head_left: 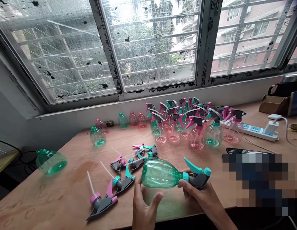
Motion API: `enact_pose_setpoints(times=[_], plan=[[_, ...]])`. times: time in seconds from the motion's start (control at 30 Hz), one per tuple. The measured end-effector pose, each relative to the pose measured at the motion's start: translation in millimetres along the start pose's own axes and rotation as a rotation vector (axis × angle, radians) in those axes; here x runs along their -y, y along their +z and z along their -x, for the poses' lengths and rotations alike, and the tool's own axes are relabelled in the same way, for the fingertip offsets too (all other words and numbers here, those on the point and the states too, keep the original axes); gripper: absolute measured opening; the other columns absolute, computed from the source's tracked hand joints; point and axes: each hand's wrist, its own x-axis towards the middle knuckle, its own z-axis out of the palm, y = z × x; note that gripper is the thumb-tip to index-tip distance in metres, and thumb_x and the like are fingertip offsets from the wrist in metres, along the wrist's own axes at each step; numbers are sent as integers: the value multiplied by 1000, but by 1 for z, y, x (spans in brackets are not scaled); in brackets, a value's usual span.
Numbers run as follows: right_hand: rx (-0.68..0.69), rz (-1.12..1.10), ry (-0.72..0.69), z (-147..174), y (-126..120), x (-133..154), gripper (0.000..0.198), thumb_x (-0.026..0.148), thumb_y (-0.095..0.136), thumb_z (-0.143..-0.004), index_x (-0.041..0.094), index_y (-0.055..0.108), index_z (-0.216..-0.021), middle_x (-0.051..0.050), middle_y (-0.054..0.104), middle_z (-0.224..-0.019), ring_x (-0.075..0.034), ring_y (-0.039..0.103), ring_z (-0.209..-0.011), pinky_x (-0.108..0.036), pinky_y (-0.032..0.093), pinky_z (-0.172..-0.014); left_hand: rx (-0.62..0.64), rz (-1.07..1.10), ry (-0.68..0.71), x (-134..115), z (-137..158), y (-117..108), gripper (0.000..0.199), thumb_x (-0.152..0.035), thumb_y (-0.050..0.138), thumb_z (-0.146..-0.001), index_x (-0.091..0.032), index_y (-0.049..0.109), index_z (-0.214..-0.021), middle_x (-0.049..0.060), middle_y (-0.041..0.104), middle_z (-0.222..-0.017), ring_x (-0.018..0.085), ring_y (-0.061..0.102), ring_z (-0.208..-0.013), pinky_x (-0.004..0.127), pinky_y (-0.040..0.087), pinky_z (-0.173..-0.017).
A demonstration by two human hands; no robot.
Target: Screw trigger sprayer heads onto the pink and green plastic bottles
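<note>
A green transparent spray bottle (160, 173) is held on its side above the table's front edge, base to the left. Its teal-and-grey trigger head (198, 175) sits on the neck. My right hand (201, 193) is closed around the neck and trigger head, thumb in front. My left hand (145, 204) is at the base, thumb spread away from the bottle and fingers partly hidden behind it; whether they touch it I cannot tell. Left of the hands lie loose trigger heads with straws, including a pink-and-grey one (101, 203) and a teal-and-grey one (123, 182).
Several spray bottles with heads (196, 139) stand grouped at the back. Headless bottles, such as a green one (98, 136), stand to the left; another green bottle (51, 161) is at the left edge. A power strip (258, 131) and a dark phone-like object (248, 150) lie right.
</note>
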Motion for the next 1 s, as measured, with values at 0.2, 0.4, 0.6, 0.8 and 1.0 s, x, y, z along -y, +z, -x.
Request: enact_pose_setpoints(times=[0.2, 0.4, 0.6, 0.8, 1.0], plan=[[42, 5, -6, 1, 1, -2, 38, 48, 91, -74, 21, 76, -97, 4, 65, -55, -16, 58, -47, -30, 53, -48, 7, 35, -81, -1, -2, -1, 68, -65, 64, -91, -22, 52, -143, 15, 72, -131, 37, 63, -131, 45, 47, -111], [6, 12, -20, -2, 0, 6, 34, 51, 84, -82, 21, 75, -96, 0, 73, -61, -15, 59, -47, -28, 51, -50, 24, -27, 3, 6, -6, 2, 61, -53, 75, -87, -23, 58, -137, 13, 67, -140, 36, 57, -137, 44, 42, -116], [16, 5, 4, 1, 2, 6, 37, 52, 86, -79, 21, 75, -95, 2, 69, -55, -15, 58, -47, -28, 50, -49, 11, -55, -10, 10, -4, 0, 79, -58, 84, -75, -24, 54, -139, 14, 64, -143, 39, 55, -138, 50, 38, -119], [24, 14, 21, 2, 3, 5, 41, 53, 88, -75, 21, 75, -96, 1, 70, -61, -15, 57, -45, -30, 48, -49, -20, 6, -41, 0, -2, -1, 70, -72, 60, -89, -20, 55, -136, 16, 66, -140, 37, 51, -143, 47, 37, -119], [-25, -6, -30, -3, -2, 2, 35, 50, 82, -84, 20, 70, -96, 0, 72, -64, -14, 56, -46, -28, 45, -50, 50, -93, 53, 0, -4, -1, 52, -53, 66, -94, -23, 58, -135, 13, 60, -147, 35, 42, -149, 46, 30, -123]])
